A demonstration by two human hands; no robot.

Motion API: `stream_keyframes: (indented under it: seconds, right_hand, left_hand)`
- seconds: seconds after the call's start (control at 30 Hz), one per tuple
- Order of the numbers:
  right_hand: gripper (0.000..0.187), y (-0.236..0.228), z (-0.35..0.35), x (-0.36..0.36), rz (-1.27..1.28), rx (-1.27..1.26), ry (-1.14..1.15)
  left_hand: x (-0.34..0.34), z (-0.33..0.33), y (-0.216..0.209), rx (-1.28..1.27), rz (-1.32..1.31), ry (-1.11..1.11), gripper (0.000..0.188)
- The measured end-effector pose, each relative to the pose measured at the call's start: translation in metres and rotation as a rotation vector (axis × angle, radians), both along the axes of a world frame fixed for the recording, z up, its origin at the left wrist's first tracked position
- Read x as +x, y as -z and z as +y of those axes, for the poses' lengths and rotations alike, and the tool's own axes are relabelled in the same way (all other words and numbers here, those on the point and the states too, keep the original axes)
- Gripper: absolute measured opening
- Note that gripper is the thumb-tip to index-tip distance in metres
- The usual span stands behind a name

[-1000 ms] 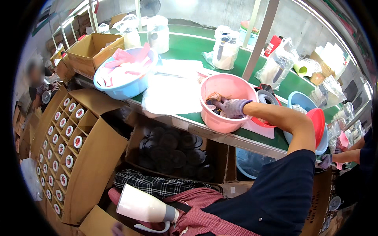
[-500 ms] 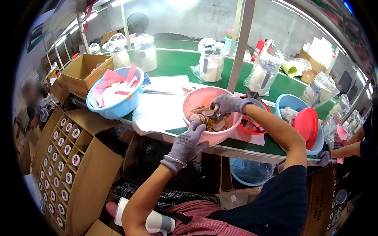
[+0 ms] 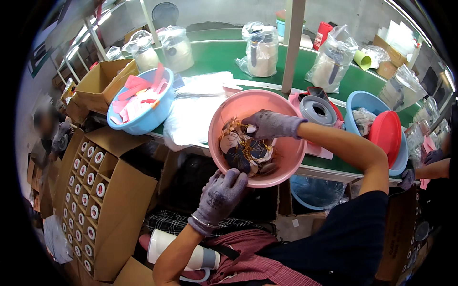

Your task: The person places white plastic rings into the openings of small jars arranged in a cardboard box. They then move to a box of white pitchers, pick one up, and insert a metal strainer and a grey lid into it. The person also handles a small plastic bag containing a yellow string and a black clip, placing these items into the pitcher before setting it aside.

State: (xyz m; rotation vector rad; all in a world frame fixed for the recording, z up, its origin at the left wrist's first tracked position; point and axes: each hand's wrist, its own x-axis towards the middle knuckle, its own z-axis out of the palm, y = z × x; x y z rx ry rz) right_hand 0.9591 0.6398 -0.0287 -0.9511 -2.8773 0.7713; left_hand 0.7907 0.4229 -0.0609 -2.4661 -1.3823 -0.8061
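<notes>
A pink basin (image 3: pixel 292 164) sits at the bench's near edge, tipped toward me. Inside lie several round tags (image 3: pixel 237 159), dark and pale, tangled with gold strings. My left hand (image 3: pixel 222 193), in a grey glove, grips the basin's near rim with its fingers curled over it. My right hand (image 3: pixel 273 125), gloved too, reaches into the basin over the tags; its fingers are bent together around something pale, partly hidden. A white jug (image 3: pixel 174 250) with a grey band lies across my lap, beneath my left forearm.
Left of the basin are white plastic bags (image 3: pixel 193 117) and a blue basin (image 3: pixel 164 105) of pink and white slips. Bagged jugs (image 3: pixel 260 52) stand on the green bench (image 3: pixel 212 55). A divided carton (image 3: pixel 121 214) stands lower left. At right, a co-worker's gloved hand (image 3: pixel 407 178) shows.
The pink basin now tilts toward me, showing more of its inside. My left hand has closed on its rim. My right hand stays among the tags. The whole view has shifted slightly.
</notes>
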Motion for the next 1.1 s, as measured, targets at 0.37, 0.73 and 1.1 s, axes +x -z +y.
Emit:
stream_keyframes:
  seconds: [0.37,0.73,1.1]
  right_hand:
    - [0.059,-0.002,-0.078,-0.054,-0.027,0.161,-0.064]
    - [0.09,-0.011,-0.073,-0.033,0.131,-0.07,-0.254]
    - [0.066,-0.021,-0.063,-0.017,-0.208,-0.166,-0.468]
  left_hand:
    - [0.001,-0.027,-0.009,0.064,0.125,-0.071,0.038]
    - [-0.014,-0.024,-0.013,0.156,0.17,-0.089,0.037]
    - [-0.028,-0.023,-0.012,0.142,0.143,-0.123,0.034]
